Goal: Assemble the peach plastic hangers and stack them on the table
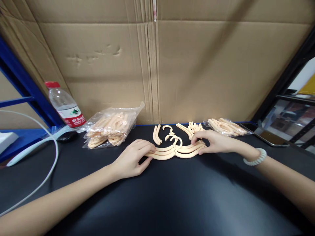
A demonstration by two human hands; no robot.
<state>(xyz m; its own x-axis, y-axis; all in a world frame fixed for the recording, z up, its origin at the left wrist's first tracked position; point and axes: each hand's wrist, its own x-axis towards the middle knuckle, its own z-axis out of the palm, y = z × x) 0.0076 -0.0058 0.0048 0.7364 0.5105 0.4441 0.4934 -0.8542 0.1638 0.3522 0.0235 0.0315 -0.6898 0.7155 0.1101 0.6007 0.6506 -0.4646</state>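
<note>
Bottle [70,109], bagged parts [110,126], loose hooks [194,126] beyond hands [133,158] on hangers [163,157]

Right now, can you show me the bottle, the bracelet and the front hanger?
Bottle [69,112]: head view, on its label.
Bracelet [258,159]: head view, on its pale band.
Front hanger [169,156]: head view, on its left arm, near the middle.

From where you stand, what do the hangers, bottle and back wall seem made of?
Hangers: probably plastic, satin, given their even cream colour and soft sheen. Bottle: likely clear, glossy plastic, see-through with highlights. Back wall: matt brown cardboard, judging by its creases.
</note>
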